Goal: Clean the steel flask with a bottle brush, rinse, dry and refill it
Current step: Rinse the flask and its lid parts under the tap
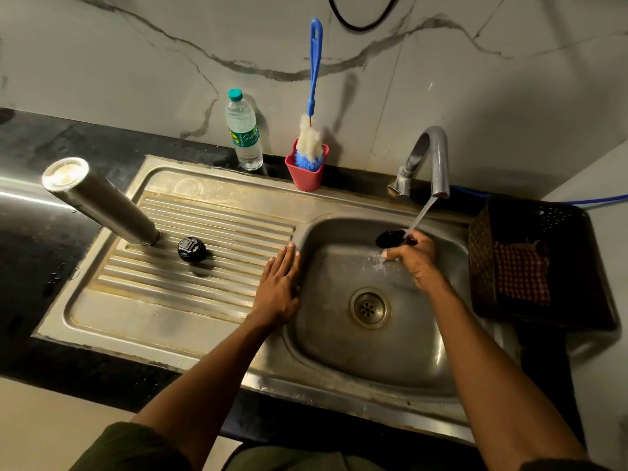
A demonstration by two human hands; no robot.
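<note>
- Rinsing looks to be the step in hand: the right hand [413, 256] grips a small dark cup-like part [390, 238] — probably the flask's cup or lid, though I cannot tell which — under the running stream from the tap [431, 158], over the sink basin [339, 348].
- Left hand [277, 287] lies flat with straight fingers on the ridge between drainboard and basin, holding nothing.
- Steel flask [102, 202] stands mouth-down on the ribbed drainboard [204, 229], well apart from both hands; that placement suggests its body is already washed and set to drain, but this is a judgement.
- Black stopper [191, 249] sits on the drainboard just beside the flask's mouth, apart from it.
- Bottle brush [314, 79] stands head-down in a pink holder [306, 175] at the back edge of the sink — parked, so the scrubbing seems over.
- Left to do, as far as I can judge: finish rinsing the small part, dry everything, refill and close the flask. A checked cloth [521, 273] lies in a dark basket [509, 226] right of the basin, likely for drying.
- Plastic water bottle [243, 130] with a teal cap stands by the wall, possibly the refill source; its green label carries script beginning "Sig", the rest unreadable.
- No other writing is legible.
</note>
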